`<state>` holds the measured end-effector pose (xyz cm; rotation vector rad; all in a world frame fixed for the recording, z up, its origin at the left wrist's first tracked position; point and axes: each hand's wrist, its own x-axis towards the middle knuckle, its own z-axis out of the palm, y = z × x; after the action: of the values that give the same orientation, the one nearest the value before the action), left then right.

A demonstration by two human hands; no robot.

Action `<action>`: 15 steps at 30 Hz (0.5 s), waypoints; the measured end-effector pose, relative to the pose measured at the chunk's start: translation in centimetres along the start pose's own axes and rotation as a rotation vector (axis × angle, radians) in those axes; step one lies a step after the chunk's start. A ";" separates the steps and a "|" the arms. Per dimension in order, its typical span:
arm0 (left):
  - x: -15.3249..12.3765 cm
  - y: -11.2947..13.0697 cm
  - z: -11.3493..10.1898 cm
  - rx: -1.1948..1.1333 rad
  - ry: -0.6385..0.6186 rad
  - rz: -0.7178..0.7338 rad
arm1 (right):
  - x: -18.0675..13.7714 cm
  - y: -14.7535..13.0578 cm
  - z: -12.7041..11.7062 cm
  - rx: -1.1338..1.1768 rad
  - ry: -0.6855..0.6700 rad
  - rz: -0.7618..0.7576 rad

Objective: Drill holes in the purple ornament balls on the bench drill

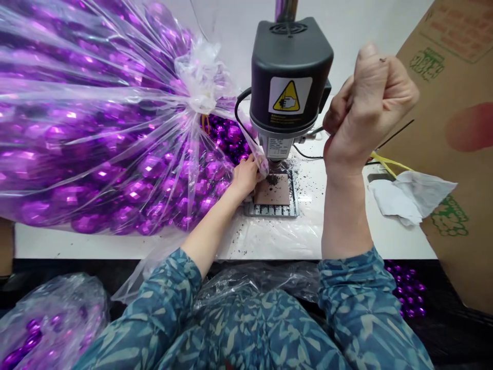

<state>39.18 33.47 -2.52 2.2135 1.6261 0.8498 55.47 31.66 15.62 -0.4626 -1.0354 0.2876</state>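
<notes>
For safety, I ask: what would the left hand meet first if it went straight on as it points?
The left hand would probably meet the plastic at its fingertips first, then perhaps the press, though depth is unclear.

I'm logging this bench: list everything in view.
press: 1, grey, centre
label: 1, white, on press
lever: 1, grey, press's right
cables: several, black, beside press
base: 1, silver, below press
board: 1, tan, on base
flakes: many, dark, around board
large bag: 1, clear, left
balls: many, purple, large bag
small bag: 1, clear, lower left
beads: many, purple, lower right
film: unclear, clear, foreground
sheets: unclear, white, right
band: unclear, yellow, by sheets
cardboard: 1, brown, right
table: 1, white, centre
left hand: 1, bare, beside board
right hand: 1, bare, around lever
sleeves: 2, blue, arms
</notes>
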 end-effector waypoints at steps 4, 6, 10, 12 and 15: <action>-1.0 1.1 -1.1 -0.093 0.194 -0.024 | -0.1 0.1 -0.1 0.020 -0.004 -0.012; -2.3 2.3 -2.1 -0.213 0.294 -0.041 | -0.1 0.1 -0.1 -0.022 -0.001 -0.016; -5.5 4.8 -3.7 -0.619 0.314 -0.066 | -0.2 0.1 -0.1 -0.049 -0.005 -0.033; -7.1 5.6 -3.7 -0.840 0.242 -0.103 | -0.2 0.2 -0.1 -0.030 0.002 -0.045; -9.2 5.7 -2.9 -1.029 0.158 -0.214 | -0.3 0.1 -0.1 -0.027 0.000 -0.034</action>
<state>40.02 22.64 0.08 1.2546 1.0447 1.3964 55.43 31.65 15.32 -0.4690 -1.0469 0.2438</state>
